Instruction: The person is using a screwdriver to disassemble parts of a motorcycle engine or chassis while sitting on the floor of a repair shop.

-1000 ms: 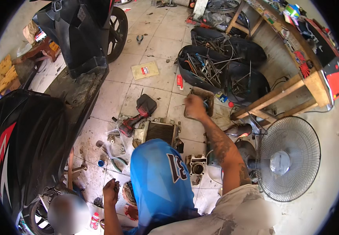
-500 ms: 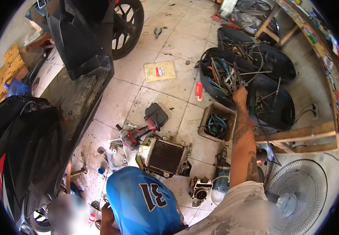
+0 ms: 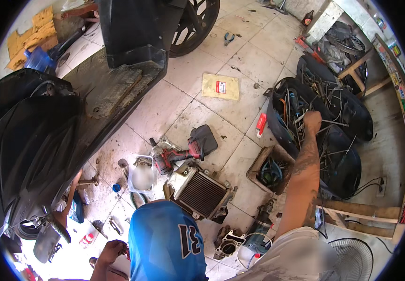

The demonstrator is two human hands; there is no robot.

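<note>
My right arm reaches out to a black bin of hand tools (image 3: 277, 122) at the right. There my right hand (image 3: 312, 122) is closed among metal rods and wrenches; the fingertips and anything in them are hidden. My left hand (image 3: 112, 252) is low at the left, beside my blue-covered knee (image 3: 165, 239). Its fingers are closed, with a small dark, reddish bit at their tips that I cannot make out. Ahead of the knee lie a finned radiator (image 3: 199, 193), a red and black cordless impact wrench (image 3: 174, 157) and a clear plastic tray (image 3: 141, 175).
A black scooter (image 3: 29, 154) fills the left side. An engine cylinder (image 3: 229, 243) sits right of my knee, near a brown box of cables (image 3: 272, 169). A yellow envelope (image 3: 220, 93) and pliers (image 3: 229, 39) lie farther off. A fan (image 3: 350, 262) stands low right, below a wooden frame (image 3: 361, 210).
The view has turned, so most things sit farther right in it. My right hand has shifted slightly farther over the tool bin. My left hand has moved slightly away from the knee.
</note>
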